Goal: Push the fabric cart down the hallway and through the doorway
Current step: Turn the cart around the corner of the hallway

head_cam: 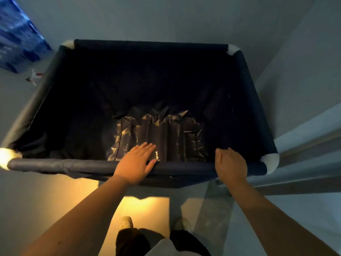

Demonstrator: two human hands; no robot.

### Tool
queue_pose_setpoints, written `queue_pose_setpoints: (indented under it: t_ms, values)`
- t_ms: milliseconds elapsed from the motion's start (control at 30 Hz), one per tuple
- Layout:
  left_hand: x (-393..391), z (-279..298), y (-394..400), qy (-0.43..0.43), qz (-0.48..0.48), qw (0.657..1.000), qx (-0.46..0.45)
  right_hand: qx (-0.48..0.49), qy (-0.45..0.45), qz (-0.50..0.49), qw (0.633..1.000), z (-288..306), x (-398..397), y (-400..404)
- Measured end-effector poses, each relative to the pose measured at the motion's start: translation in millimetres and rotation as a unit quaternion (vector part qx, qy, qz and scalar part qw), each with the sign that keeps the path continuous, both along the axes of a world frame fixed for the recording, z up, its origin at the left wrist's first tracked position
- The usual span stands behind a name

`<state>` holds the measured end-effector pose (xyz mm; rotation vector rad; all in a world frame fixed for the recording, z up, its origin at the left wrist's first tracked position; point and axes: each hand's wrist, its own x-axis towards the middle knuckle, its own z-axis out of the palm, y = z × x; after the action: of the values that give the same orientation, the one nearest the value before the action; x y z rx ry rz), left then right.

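Note:
A dark blue fabric cart [184,168] with white corner joints fills the middle of the head view, seen from above. Shiny dark cloth [156,130] lies folded at its bottom. My left hand [135,162] rests flat on the near rail, fingers straight and together, pointing into the cart. My right hand [229,164] is on the same rail further right, edge-on, fingers extended over the bar and not wrapped around it. Both forearms reach in from below.
A pale wall with a baseboard and door frame [304,141] runs close along the cart's right side. Blue patterned material [16,39] stands at the upper left, a small white and red scrap [34,77] on the floor beside it. My shoes [125,223] stand on a lit floor patch.

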<state>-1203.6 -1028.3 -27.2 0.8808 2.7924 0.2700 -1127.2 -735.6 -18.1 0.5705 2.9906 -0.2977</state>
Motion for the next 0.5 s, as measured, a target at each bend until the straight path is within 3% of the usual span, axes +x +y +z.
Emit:
queue_pose_setpoints:
  t_ms: [267,500]
  values:
    - [-80,-3,-28,0.044,0.004,0.999,-0.026,-0.015,0.024,0.012,1.0,-6,-21,-62]
    - [-162,-1,-56,0.034,-0.028,0.997,-0.063,-0.027,0.012,0.007,1.0,-6,-91,-153]
